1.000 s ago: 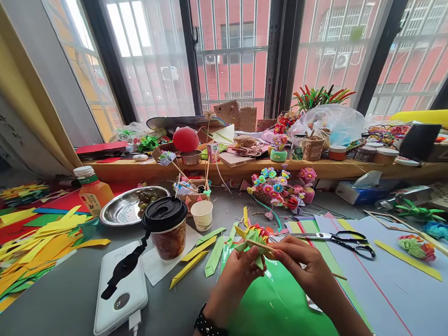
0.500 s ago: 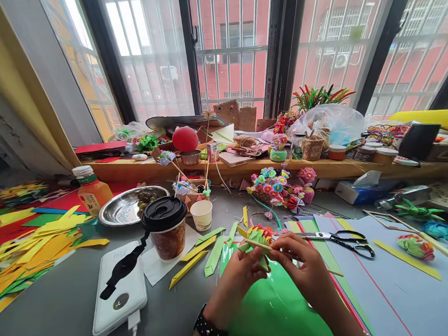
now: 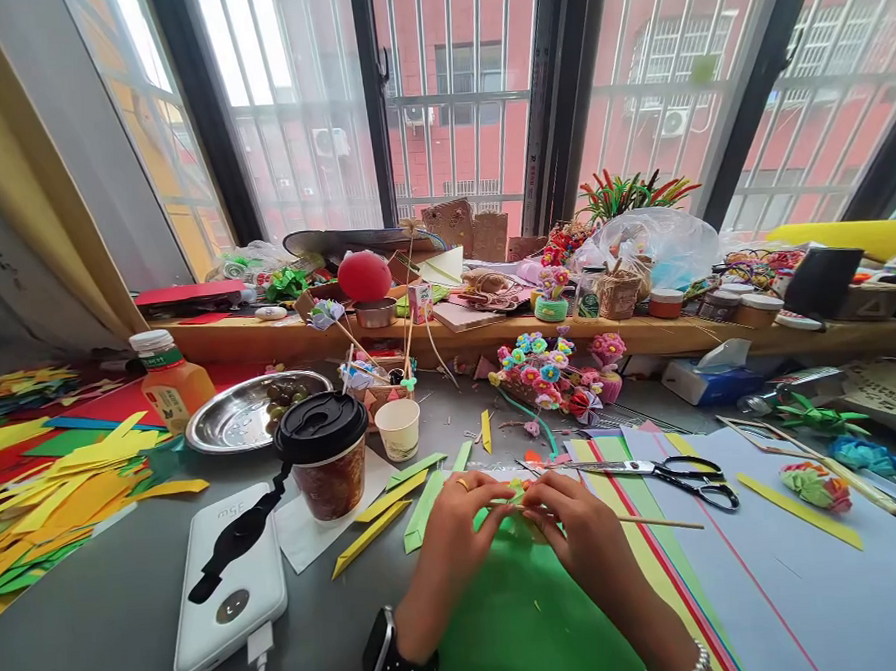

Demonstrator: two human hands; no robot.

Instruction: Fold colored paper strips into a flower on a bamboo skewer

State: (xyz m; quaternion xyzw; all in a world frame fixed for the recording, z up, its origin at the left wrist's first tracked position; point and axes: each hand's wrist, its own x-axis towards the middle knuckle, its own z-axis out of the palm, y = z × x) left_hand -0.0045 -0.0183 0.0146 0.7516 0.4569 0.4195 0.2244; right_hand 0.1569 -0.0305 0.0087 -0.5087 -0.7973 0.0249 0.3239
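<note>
A small folded paper piece in green, yellow and orange (image 3: 517,492) is pinched between my hands over a green balloon-like sheet (image 3: 538,621). My left hand (image 3: 462,520) is closed, its thumb and fingertips gripping the piece's left side. Opposite it, my right hand (image 3: 578,519) is closed too, with fingertips at the paper's right side. A thin wooden stick (image 3: 664,521) sticks out to the right from behind my right hand; its other end is hidden by the fingers. Most of the paper piece is covered by my fingers.
Black-handled scissors (image 3: 688,478) lie on stacked coloured paper at right, near a finished paper bud (image 3: 816,486). On the left are folded green and yellow strips (image 3: 379,519), a lidded coffee cup (image 3: 327,472), a paper cup (image 3: 398,428) and a white power bank (image 3: 231,577).
Both hands have drawn together and turned, fingertips now meeting over the paper piece. The stick has swung flatter and now shows only right of my right hand. The view has shifted slightly.
</note>
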